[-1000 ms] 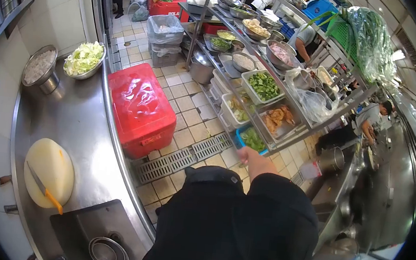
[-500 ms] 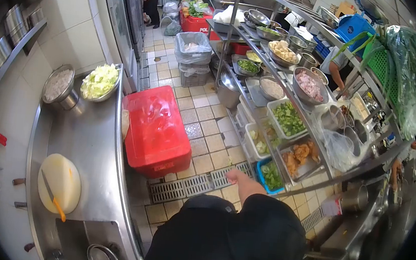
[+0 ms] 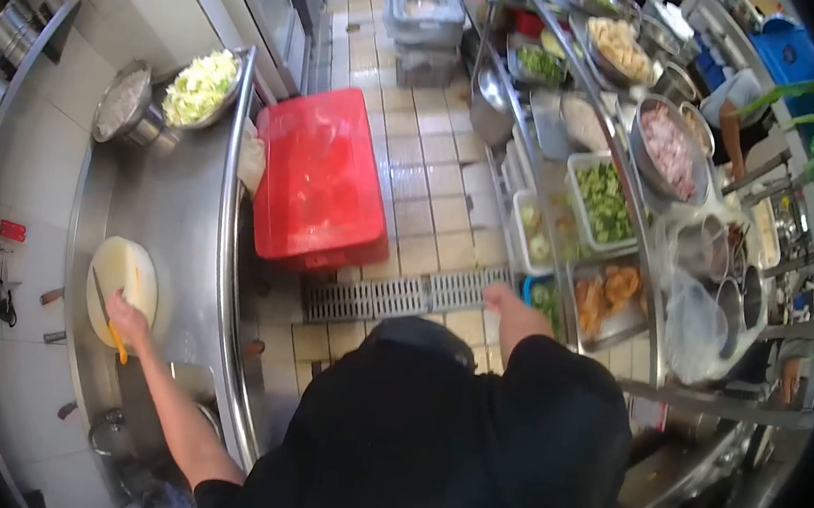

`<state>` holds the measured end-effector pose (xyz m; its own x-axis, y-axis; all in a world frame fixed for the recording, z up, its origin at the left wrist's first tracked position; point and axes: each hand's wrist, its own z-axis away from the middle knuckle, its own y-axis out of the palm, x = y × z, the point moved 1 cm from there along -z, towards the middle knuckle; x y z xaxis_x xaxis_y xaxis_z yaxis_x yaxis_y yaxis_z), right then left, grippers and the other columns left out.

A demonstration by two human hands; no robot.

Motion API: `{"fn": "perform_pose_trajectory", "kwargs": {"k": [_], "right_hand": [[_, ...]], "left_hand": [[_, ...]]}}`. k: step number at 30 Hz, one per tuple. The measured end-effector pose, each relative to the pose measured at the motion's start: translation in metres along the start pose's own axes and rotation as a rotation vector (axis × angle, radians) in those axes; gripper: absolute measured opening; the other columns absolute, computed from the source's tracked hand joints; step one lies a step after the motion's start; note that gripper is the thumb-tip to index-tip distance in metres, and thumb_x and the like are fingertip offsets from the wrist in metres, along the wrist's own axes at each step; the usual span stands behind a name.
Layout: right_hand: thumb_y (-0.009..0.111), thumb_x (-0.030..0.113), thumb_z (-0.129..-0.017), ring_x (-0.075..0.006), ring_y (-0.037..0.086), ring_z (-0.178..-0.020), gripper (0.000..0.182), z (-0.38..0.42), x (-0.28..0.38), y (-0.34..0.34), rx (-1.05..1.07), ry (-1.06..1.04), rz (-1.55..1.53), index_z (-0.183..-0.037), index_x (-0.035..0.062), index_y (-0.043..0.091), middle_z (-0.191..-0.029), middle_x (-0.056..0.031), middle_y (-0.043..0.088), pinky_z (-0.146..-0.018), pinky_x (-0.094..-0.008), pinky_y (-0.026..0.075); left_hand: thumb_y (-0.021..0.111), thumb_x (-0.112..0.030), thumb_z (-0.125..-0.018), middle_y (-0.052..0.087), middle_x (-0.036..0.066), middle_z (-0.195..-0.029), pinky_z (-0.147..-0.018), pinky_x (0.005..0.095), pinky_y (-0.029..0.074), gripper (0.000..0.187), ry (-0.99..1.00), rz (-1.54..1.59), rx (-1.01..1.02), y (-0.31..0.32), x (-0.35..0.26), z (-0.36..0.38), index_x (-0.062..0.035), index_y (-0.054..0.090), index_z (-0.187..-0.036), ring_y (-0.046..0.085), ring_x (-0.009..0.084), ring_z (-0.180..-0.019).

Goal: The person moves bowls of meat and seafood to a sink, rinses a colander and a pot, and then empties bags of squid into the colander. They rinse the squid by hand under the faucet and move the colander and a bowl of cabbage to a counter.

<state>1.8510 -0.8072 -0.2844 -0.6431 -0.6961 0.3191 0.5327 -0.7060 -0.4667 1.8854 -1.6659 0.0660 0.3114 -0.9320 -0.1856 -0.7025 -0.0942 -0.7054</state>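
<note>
My left hand reaches over the round cutting board on the steel counter, fingers parted beside a knife. The blade lies along the board's left side, and its orange handle points toward me past the near edge. Part of the knife, where blade meets handle, is overlapped by my fingers. My right hand hangs low at my side above the floor drain, near the rack of food containers. It is small and blurred, its fingers partly turned away; I cannot tell whether they are closed.
A bowl of chopped cabbage stands at the counter's far end beside a bowl of pale food. A red cooler box borders the counter. On the right, a steel rack carries greens, raw meat and fried pieces.
My left hand has come into view and reached the knife on the board. The view has shifted forward and down; the cooler and rack appear closer. My right hand still hangs low.
</note>
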Motion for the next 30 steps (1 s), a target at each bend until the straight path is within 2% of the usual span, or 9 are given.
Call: {"fn": "perform_pose_trajectory", "kwargs": {"k": [2,4,6,9,16,20,21,25,30], "right_hand": [[0.054,0.024,-0.082,-0.0240,0.058,-0.048,0.026,0.014,0.034,-0.009,-0.057,-0.094,-0.048,-0.069,0.0044,0.065,-0.064,-0.0134,0.063,-0.045,-0.0418,0.046],[0.055,0.025,-0.083,-0.0239,0.057,-0.046,0.029,0.014,0.047,-0.010,-0.099,-0.134,-0.150,-0.066,0.0036,0.065,-0.064,-0.0132,0.064,-0.045,-0.0415,0.047],[0.055,0.027,-0.086,-0.0238,0.057,-0.046,0.033,0.006,0.050,0.006,-0.112,-0.127,-0.275,-0.066,0.0031,0.065,-0.066,-0.0125,0.065,-0.045,-0.0412,0.047],[0.055,0.031,-0.088,-0.0221,0.058,-0.047,0.033,0.032,0.052,0.008,-0.004,-0.160,0.007,-0.077,0.0026,0.066,-0.066,-0.0096,0.065,-0.045,-0.0396,0.047],[0.052,0.034,-0.086,-0.0174,0.057,-0.049,0.033,0.084,0.025,0.042,-0.030,0.149,-0.161,-0.095,0.0050,0.066,-0.078,-0.0072,0.067,-0.047,-0.0375,0.047],[0.050,0.030,-0.085,-0.0199,0.058,-0.048,0.032,0.078,0.047,0.054,-0.052,0.124,-0.047,-0.077,0.0037,0.067,-0.064,-0.0089,0.064,-0.046,-0.0372,0.047],[0.049,0.030,-0.085,-0.0201,0.058,-0.048,0.034,0.079,0.061,0.057,-0.060,0.066,-0.050,-0.073,0.0036,0.066,-0.062,-0.0092,0.063,-0.046,-0.0371,0.048],[0.052,0.030,-0.086,-0.0185,0.059,-0.049,0.033,0.092,0.116,0.071,-0.083,-0.074,-0.021,-0.071,0.0032,0.065,-0.062,-0.0096,0.063,-0.046,-0.0357,0.048],[0.056,0.030,-0.086,-0.0160,0.058,-0.048,0.030,0.123,0.135,0.090,-0.121,-0.064,-0.080,-0.076,0.0035,0.065,-0.064,-0.0091,0.064,-0.045,-0.0338,0.047]], "left_hand": [[0.036,-0.020,-0.100,0.062,0.018,-0.109,-0.094,0.0410,0.043,0.035,-0.171,0.218,0.127,0.015,-0.037,-0.001,0.0003,0.064,-0.107,0.056,0.0334,-0.106],[0.035,-0.022,-0.100,0.064,0.019,-0.105,-0.093,0.0412,0.043,0.037,-0.025,0.124,0.140,0.031,-0.059,0.015,0.0005,0.064,-0.106,0.057,0.0340,-0.105],[0.036,-0.022,-0.100,0.064,0.018,-0.104,-0.093,0.0409,0.043,0.036,-0.091,0.175,0.280,0.050,-0.053,0.037,0.0002,0.064,-0.107,0.057,0.0338,-0.103],[0.039,-0.020,-0.099,0.064,0.018,-0.104,-0.093,0.0407,0.043,0.033,-0.162,0.225,0.365,0.048,-0.062,0.068,-0.0003,0.065,-0.105,0.057,0.0345,-0.102],[0.052,-0.022,-0.095,0.063,0.019,-0.109,-0.095,0.0421,0.042,0.028,-0.102,0.354,0.409,0.046,-0.077,0.120,-0.0026,0.065,-0.110,0.056,0.0355,-0.106],[0.066,-0.029,-0.086,0.057,0.019,-0.121,-0.101,0.0451,0.038,0.046,-0.075,0.127,0.481,0.031,-0.067,0.147,-0.0044,0.058,-0.124,0.049,0.0372,-0.117],[0.074,-0.036,-0.079,0.050,0.021,-0.131,-0.103,0.0471,0.035,0.065,-0.050,0.128,0.524,0.038,-0.054,0.156,-0.0050,0.051,-0.132,0.043,0.0382,-0.122],[0.077,-0.039,-0.073,0.049,0.020,-0.127,-0.100,0.0486,0.037,0.076,-0.084,0.065,0.690,0.030,-0.066,0.163,-0.0051,0.049,-0.135,0.046,0.0381,-0.117],[0.075,-0.035,-0.075,0.052,0.018,-0.118,-0.093,0.0484,0.042,0.063,-0.028,0.055,0.839,0.045,-0.067,0.169,-0.0068,0.056,-0.128,0.049,0.0362,-0.110]]}}
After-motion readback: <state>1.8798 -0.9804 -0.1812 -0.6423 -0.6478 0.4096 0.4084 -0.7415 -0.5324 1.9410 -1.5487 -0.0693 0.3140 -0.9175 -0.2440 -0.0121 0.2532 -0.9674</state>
